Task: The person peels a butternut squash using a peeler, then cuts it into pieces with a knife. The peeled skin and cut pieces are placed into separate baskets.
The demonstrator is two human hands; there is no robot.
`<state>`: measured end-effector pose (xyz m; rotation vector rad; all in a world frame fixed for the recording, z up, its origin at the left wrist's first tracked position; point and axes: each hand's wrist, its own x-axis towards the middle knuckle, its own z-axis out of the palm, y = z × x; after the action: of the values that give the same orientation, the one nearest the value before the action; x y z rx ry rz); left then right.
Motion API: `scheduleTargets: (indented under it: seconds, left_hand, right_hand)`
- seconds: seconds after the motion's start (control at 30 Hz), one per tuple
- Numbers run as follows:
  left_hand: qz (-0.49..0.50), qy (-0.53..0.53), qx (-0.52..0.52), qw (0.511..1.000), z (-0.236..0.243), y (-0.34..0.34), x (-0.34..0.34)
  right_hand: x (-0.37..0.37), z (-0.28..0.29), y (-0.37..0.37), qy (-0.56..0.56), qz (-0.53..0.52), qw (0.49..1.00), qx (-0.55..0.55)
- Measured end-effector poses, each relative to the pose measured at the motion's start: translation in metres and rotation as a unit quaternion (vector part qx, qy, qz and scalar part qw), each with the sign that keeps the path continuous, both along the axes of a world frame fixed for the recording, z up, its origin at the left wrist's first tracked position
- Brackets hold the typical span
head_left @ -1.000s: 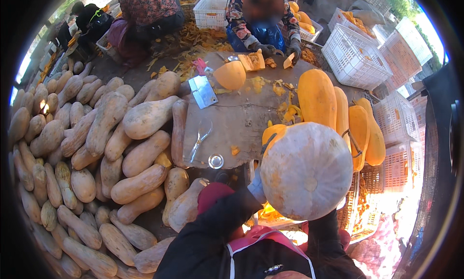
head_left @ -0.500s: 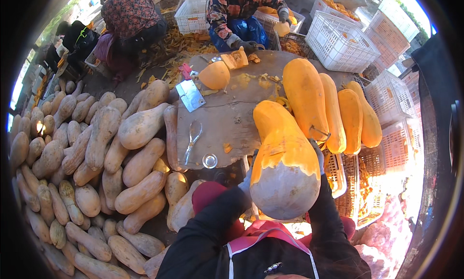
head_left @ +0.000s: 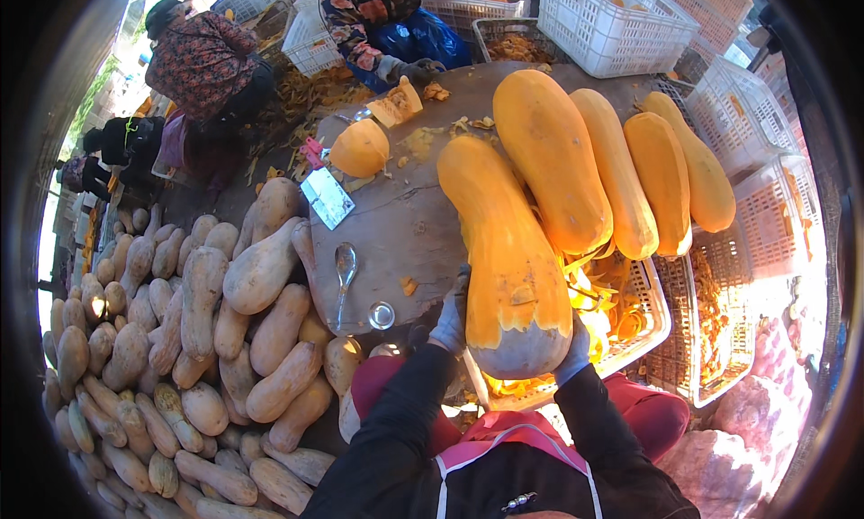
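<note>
Four peeled squashes (head_left: 551, 164) lie at the worktop's (head_left: 400, 227) right side, your left hand (head_left: 452, 314) and right hand (head_left: 573, 350) clasp a fifth squash (head_left: 511, 263) just beside them, apparently nearly done with only its near end grey-skinned, and a big unpeeled heap (head_left: 205, 294) remains at your left.

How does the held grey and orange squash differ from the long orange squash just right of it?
The held squash has a grey near end; the long orange squash looks wholly orange. The left hand and right hand grip the held squash, not the long orange squash. Both are elongated.
</note>
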<state>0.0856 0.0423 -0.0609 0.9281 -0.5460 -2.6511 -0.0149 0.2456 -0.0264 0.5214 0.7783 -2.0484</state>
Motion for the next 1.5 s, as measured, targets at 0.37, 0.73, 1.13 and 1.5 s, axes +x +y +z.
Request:
scheduleTargets:
  seconds: [0.37, 0.73, 1.13, 1.5]
  left_hand:
    - [0.100, -0.133, -0.009, 0.986, -0.043, 0.024, 0.015]
    - [0.105, -0.197, -0.173, 0.959, -0.007, 0.008, 0.010]
    - [-0.096, -0.091, -0.395, 0.909, 0.077, 0.132, 0.071]
    - [-0.099, -0.080, -0.341, 0.931, 0.087, 0.205, 0.093]
  right_hand:
    - [-0.061, -0.027, -0.072, 0.423, 0.019, 0.865, 0.271]
    - [-0.034, -0.016, -0.030, 0.508, 0.034, 0.795, 0.331]
    - [0.055, 0.067, 0.119, 0.220, 0.317, 0.915, 0.116]
    - [0.110, 0.077, 0.166, 0.623, 0.241, 0.666, 0.332]
